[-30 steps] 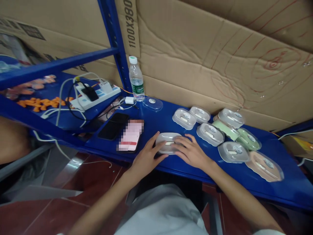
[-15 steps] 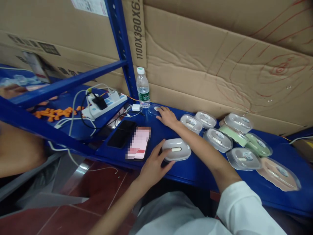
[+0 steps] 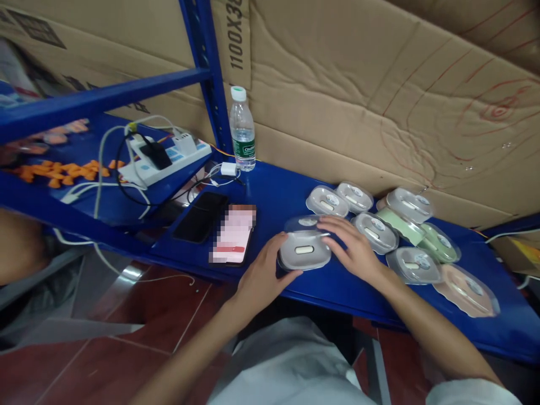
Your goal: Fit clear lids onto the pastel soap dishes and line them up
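Observation:
A grey oval plastic box (image 3: pixel 304 259) with a white pill-shaped piece in its top stands near the front edge of the blue shelf. My left hand (image 3: pixel 262 270) grips its left side, thumb in front and fingers behind. With its fingers closed on the right side, my right hand (image 3: pixel 352 247) holds a clear plastic lid (image 3: pixel 295 224) with a round sticker. The lid is tilted at the far edge of the grey box; whether the two touch, I cannot tell.
Several lidded boxes in grey, green (image 3: pixel 441 242) and pink (image 3: pixel 466 289) stand on the right. Two phones (image 3: pixel 234 233) lie on the left, a water bottle (image 3: pixel 243 129) behind them. A power strip (image 3: pixel 147 171) with cables and small orange pieces (image 3: pixel 63 169) are beyond the blue post.
My right hand has come back from near the bottle to the grey box, bringing the clear lid along. My left hand has closed more around the box. The view has shifted slightly.

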A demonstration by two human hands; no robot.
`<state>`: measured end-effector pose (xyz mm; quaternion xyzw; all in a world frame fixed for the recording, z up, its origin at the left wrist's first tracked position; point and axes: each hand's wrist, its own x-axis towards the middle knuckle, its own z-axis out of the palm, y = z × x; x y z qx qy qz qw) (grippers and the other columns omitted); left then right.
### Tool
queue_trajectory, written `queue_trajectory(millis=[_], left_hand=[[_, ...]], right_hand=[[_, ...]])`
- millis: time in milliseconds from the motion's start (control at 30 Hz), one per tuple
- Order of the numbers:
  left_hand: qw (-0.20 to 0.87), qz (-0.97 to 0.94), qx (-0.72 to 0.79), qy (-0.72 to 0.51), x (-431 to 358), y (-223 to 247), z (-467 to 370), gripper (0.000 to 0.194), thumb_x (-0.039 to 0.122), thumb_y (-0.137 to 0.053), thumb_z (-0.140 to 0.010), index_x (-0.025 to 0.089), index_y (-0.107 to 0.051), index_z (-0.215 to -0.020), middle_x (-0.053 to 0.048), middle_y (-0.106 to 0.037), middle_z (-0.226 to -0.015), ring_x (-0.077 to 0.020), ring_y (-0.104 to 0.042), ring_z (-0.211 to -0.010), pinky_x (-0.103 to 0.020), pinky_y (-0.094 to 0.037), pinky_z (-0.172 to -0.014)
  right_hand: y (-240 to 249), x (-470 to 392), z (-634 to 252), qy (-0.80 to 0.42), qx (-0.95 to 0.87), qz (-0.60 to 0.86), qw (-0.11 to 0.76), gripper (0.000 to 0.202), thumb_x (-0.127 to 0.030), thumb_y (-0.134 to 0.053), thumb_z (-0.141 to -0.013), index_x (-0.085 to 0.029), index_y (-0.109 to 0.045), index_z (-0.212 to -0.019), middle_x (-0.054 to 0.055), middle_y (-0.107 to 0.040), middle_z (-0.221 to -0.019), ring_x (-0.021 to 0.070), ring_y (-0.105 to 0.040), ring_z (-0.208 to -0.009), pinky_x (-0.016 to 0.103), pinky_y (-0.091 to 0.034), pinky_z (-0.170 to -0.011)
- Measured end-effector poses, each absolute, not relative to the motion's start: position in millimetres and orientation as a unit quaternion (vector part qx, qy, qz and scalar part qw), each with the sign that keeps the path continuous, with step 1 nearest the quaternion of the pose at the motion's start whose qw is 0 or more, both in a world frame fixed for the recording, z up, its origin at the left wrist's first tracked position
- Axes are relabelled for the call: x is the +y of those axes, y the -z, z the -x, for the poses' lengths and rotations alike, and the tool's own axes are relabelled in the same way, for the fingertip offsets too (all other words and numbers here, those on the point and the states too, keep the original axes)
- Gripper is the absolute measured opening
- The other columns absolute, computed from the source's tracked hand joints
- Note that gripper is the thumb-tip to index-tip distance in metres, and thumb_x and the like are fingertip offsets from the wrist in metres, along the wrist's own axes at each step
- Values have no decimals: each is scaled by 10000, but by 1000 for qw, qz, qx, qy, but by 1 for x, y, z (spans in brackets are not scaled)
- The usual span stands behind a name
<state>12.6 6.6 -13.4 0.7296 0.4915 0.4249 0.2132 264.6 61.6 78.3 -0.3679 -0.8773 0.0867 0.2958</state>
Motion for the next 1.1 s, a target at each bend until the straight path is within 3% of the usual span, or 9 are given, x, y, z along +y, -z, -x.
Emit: queue_trajectory(millis=[100,200,533,733,833,933,1100], left_hand=[[224,-724,473,-449,8,14,-12,939,351,-867,-877,325,-298,-1623,-149,-474,-1639,-307,-537,-1491,-468,-512,-1202],[219,-740,489,-407,9,10,-11,865,350,-837,-905,347,-340,-1613,-129,-438,-1672,-310,-519,-1507,-475,-514,-1201],[179,-756,489,-398,12,15,-9,650,386,-834,-908,307,-493,-1456,-126,-546,-1553,-301,-616,-1407,-468,-556,-1147],[98,-753,560,-330,20,-5,-10,597,355,-807,-923,212,-473,-1398,-183,-609,-1444,-352,-650,-1340,-482,-595,-1059],[33,-720,659,-215,40,-31,-15,471,332,-735,-963,147,-516,-1336,-231,-644,-1330,-414,-686,-1234,-509,-617,-945],[21,-708,687,-160,80,-53,-26,474,304,-738,-950,122,-532,-1336,-227,-658,-1251,-413,-704,-1179,-502,-597,-958],[24,-733,654,-186,164,-60,-47,559,254,-757,-910,84,-526,-1390,-274,-533,-1453,-372,-700,-1223,-453,-572,-1019]], right_hand=[[-56,45,-280,-96,-889,328,303,379,-233,-624,-1049,-263,-612,-1427,111,-669,-1445,273,-580,-1431,541,-481,-1225],[-35,39,-283,-97,-896,311,302,398,-212,-640,-1031,-250,-592,-1424,125,-656,-1438,282,-564,-1443,568,-461,-1243],[-23,37,-277,-49,-910,282,300,374,-223,-651,-1000,-211,-602,-1370,154,-659,-1398,284,-594,-1407,612,-396,-1279],[-21,37,-277,-26,-914,318,251,463,-311,-592,-1051,-220,-524,-1500,156,-595,-1546,304,-479,-1529,659,-267,-1311],[-20,40,-281,-25,-905,356,233,474,-366,-547,-1085,-219,-499,-1532,170,-542,-1600,297,-463,-1538,626,-300,-1294],[-18,42,-283,-39,-893,386,230,452,-374,-527,-1093,-230,-521,-1522,173,-524,-1610,299,-496,-1503,593,-370,-1244],[-19,42,-285,-39,-888,382,254,376,-320,-534,-1086,-250,-605,-1448,155,-590,-1540,292,-574,-1413,551,-422,-1185]])
